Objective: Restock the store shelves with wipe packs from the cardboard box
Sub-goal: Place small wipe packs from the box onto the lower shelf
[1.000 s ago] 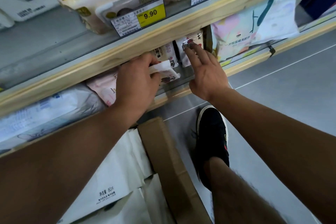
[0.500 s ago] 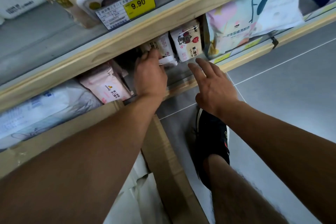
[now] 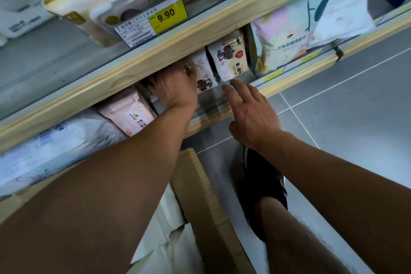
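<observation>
Two bear-print wipe packs (image 3: 229, 56), one pink pack (image 3: 129, 113), two price tags (image 3: 153, 22).

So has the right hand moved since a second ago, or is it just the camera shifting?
Yes. The right hand has pulled back off the upright bear-print wipe pack it was touching, and now hovers open just below it, over the shelf's front edge.

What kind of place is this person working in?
Most likely a retail shop aisle. Yellow price tags are clipped along the wooden shelf edge, packaged wipe packs stand in rows beneath it, and an open cardboard box sits on the tiled floor.
</observation>
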### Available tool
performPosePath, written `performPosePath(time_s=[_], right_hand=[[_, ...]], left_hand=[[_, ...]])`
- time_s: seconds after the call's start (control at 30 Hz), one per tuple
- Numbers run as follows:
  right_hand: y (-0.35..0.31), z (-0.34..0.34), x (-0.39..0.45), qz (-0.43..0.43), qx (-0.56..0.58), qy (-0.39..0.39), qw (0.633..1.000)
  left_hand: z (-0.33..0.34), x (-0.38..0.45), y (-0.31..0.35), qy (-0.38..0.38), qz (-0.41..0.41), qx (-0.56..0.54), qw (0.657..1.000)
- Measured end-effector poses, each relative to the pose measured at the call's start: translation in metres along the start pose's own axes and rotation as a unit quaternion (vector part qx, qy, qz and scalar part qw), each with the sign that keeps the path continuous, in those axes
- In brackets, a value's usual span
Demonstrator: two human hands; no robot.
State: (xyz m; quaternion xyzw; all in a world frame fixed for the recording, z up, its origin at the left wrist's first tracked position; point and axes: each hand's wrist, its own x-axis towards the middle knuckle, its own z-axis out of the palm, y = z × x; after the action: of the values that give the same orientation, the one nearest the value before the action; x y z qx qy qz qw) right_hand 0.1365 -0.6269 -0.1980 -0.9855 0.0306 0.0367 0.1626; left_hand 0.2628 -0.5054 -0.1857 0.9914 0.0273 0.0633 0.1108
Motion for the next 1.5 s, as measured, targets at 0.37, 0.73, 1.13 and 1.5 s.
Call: performPosePath(time_s=[0.37,0.73,1.13,1.5], right_hand=[[-0.023,-0.091,-0.042,-0.022,-0.07,-0.038,0.997],[-0.152,-0.204,-0.118,-0.062,-0.128,-0.024,0.99],[-0.351,-0.144,-0.147,-0.205,-0.11,-0.09,0.968],[-0.445,-0.038,-0.124,-0.242,-0.11,-0.211,0.941]], left_hand=[[-0.088,-0.092,-0.02,-0.076,0.102,-0.081,0.989],[-0.271,-0.154,-0.109,-0.075,0.236,-0.124,0.961],[-0.33,-0.202,-0.331,-0.076,0.137,-0.086,0.984],[-0.291,-0.202,-0.468,-0.142,0.053,-0.103,0.983]])
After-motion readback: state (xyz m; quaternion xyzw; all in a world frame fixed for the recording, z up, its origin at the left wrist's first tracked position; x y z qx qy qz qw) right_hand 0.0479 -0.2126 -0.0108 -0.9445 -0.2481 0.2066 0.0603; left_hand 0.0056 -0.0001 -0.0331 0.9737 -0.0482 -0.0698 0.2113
